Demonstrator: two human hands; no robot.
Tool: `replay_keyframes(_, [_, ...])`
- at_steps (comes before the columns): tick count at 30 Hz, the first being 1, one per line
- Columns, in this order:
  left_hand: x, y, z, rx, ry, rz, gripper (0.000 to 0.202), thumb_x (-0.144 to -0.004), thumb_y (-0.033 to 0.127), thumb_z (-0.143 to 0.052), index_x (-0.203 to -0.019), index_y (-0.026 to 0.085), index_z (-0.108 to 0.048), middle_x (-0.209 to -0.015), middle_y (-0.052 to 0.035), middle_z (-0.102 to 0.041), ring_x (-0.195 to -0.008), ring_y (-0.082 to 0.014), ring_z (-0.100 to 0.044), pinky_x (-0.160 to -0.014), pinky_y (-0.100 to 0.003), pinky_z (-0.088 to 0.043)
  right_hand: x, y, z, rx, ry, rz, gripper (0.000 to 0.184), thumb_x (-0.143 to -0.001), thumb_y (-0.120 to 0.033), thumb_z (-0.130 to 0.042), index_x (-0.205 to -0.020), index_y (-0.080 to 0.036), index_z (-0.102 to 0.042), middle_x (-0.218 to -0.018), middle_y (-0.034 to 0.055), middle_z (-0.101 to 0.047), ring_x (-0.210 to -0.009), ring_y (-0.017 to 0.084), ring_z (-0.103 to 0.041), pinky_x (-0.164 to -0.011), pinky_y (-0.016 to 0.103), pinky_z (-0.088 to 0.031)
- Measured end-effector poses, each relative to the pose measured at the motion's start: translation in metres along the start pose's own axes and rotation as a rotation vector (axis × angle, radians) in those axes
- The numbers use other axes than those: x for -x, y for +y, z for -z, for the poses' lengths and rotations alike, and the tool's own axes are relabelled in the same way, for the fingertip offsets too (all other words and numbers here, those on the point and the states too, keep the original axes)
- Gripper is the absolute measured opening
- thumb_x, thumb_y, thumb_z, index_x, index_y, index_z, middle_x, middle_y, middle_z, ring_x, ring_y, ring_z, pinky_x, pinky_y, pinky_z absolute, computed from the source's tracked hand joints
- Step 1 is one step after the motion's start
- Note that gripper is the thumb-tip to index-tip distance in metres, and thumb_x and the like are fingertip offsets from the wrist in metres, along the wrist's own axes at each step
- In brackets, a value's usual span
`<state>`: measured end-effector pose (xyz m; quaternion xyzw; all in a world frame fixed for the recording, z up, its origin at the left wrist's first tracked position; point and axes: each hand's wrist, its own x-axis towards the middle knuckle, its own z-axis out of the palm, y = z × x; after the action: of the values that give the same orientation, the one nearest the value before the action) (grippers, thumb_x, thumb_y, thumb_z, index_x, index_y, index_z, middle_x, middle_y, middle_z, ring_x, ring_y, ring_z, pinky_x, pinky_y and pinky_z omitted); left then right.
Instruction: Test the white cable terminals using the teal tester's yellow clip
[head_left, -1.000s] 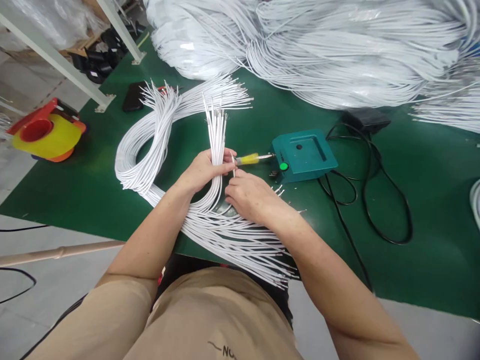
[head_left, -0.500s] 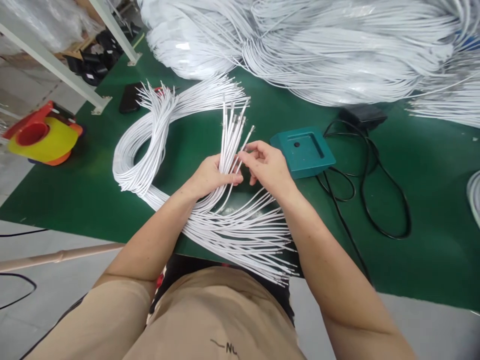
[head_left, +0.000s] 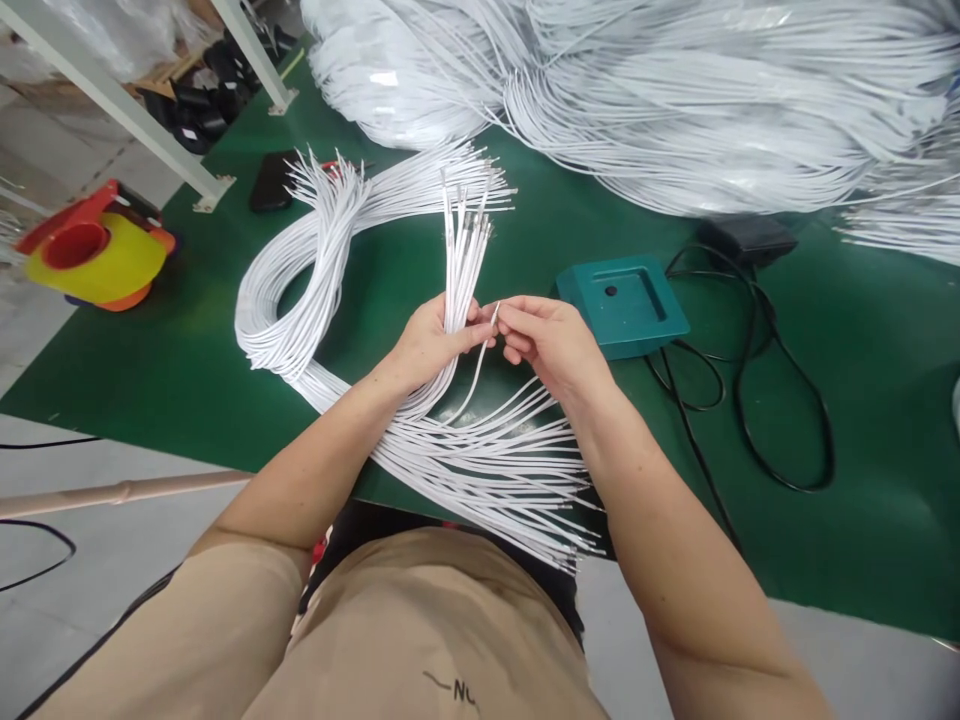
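My left hand is wrapped round a small bundle of white cables, whose tips point up and away from me. Between the fingertips of my right hand is the end of a single white cable, pinched close to my left thumb. Beneath my hands, many loose cable ends fan out to the right along the table's front edge. They belong to a coiled bundle of white cables lying to the left, with its other ends spread at the back.
Large heaps of white cables cover the back of the green table. Right of my hands sit a teal device and a black adapter with looping black cords. A yellow and red tape dispenser is at the left.
The single cable's tip has come down from beside the upright bundle to between my fingertips near the left thumb. The view has shifted slightly.
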<state>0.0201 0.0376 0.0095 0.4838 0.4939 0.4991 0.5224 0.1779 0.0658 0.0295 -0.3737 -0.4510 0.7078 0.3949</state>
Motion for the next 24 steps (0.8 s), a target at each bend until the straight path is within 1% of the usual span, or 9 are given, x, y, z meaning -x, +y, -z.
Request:
replay_keyframes(2, [0.0004,-0.0006,-0.0008,0.034,-0.031,-0.015,0.032,-0.069,0.023,-0.078,-0.08,0.015,-0.049,-0.073,0.0013,-0.063,-0.065,-0.0094,-0.064,-0.06,-0.021,-0.047,-0.0013,0.0012,0.0013,-0.115,-0.049,-0.081,0.023,-0.072,-0.018,-0.065,-0.053,-0.016,-0.053,-0.051,-0.0063,-0.042,-0.04,0.002,-0.024,-0.039,0.021,-0.025])
replay_keyframes(4, [0.0007,-0.0021,-0.001,0.07,-0.082,-0.025,0.032,-0.071,0.023,-0.077,-0.08,0.016,-0.046,-0.076,-0.0006,-0.066,-0.067,-0.0105,-0.066,-0.062,-0.022,-0.048,-0.0025,0.0023,0.003,-0.173,-0.07,-0.123,0.028,-0.072,-0.019,-0.064,-0.05,-0.017,-0.047,-0.051,-0.0066,-0.039,-0.04,0.002,-0.022,-0.038,0.021,-0.023])
replay_keyframes(7, [0.0013,-0.0045,-0.0011,0.099,-0.162,-0.039,0.032,-0.074,0.024,-0.075,-0.083,0.016,-0.046,-0.078,-0.0017,-0.068,-0.068,-0.0109,-0.066,-0.067,-0.025,-0.051,-0.0038,0.0032,0.0051,-0.189,-0.045,-0.11,0.025,-0.077,-0.032,-0.064,-0.059,-0.016,-0.056,-0.052,-0.0067,-0.039,-0.041,0.004,-0.027,-0.04,0.021,-0.028])
replay_keyframes(10, [0.0021,-0.005,-0.0019,0.097,-0.206,-0.048,0.032,-0.074,0.027,-0.076,-0.084,0.016,-0.047,-0.078,-0.0014,-0.068,-0.069,-0.0117,-0.066,-0.071,-0.028,-0.053,-0.0038,0.0033,0.0054,-0.135,-0.048,-0.082,0.03,-0.078,-0.042,-0.066,-0.065,-0.015,-0.062,-0.051,-0.0062,-0.038,-0.043,0.006,-0.038,-0.042,0.022,-0.031])
replay_keyframes(13, [0.0029,-0.0031,-0.0027,0.094,-0.208,-0.054,0.034,-0.073,0.028,-0.077,-0.082,0.016,-0.046,-0.077,-0.0009,-0.067,-0.069,-0.0119,-0.066,-0.07,-0.027,-0.053,-0.003,0.0035,0.0053,-0.101,-0.087,-0.096,0.033,-0.073,-0.042,-0.073,-0.06,-0.015,-0.059,-0.051,-0.0055,-0.039,-0.047,0.007,-0.043,-0.044,0.022,-0.031])
replay_keyframes(17, [0.0026,-0.0012,-0.0018,0.113,-0.171,-0.063,0.036,-0.071,0.028,-0.079,-0.079,0.016,-0.045,-0.074,0.0007,-0.066,-0.067,-0.011,-0.066,-0.067,-0.026,-0.053,-0.0021,0.0038,0.0075,-0.184,-0.157,-0.141,0.038,-0.072,-0.045,-0.077,-0.06,-0.016,-0.056,-0.054,-0.0062,-0.043,-0.048,0.005,-0.035,-0.05,0.022,-0.036])
replay_keyframes(19, [0.0018,-0.0016,-0.0006,0.116,-0.159,-0.066,0.037,-0.07,0.028,-0.079,-0.08,0.016,-0.046,-0.073,0.001,-0.065,-0.067,-0.0107,-0.065,-0.066,-0.025,-0.052,-0.0017,0.0034,0.009,-0.215,-0.19,-0.158,0.038,-0.072,-0.045,-0.077,-0.061,-0.016,-0.056,-0.057,-0.0052,-0.047,-0.05,0.005,-0.036,-0.052,0.022,-0.037])
replay_keyframes(22, [0.0005,-0.0029,0.0009,0.105,-0.148,-0.072,0.037,-0.07,0.029,-0.08,-0.082,0.016,-0.047,-0.074,0.0007,-0.066,-0.066,-0.0106,-0.065,-0.064,-0.024,-0.05,-0.0008,0.0025,0.0104,-0.228,-0.188,-0.169,0.035,-0.07,-0.042,-0.079,-0.064,-0.015,-0.058,-0.06,-0.004,-0.049,-0.053,0.005,-0.041,-0.052,0.021,-0.039])
replay_keyframes(24, [0.0002,-0.0029,0.0015,0.088,-0.138,-0.078,0.037,-0.071,0.03,-0.079,-0.085,0.016,-0.049,-0.077,-0.0001,-0.067,-0.067,-0.0107,-0.065,-0.064,-0.023,-0.05,0.0,0.0019,0.0099,-0.202,-0.148,-0.148,0.03,-0.069,-0.038,-0.08,-0.067,-0.015,-0.062,-0.062,-0.0031,-0.052,-0.054,0.006,-0.043,-0.052,0.021,-0.04])
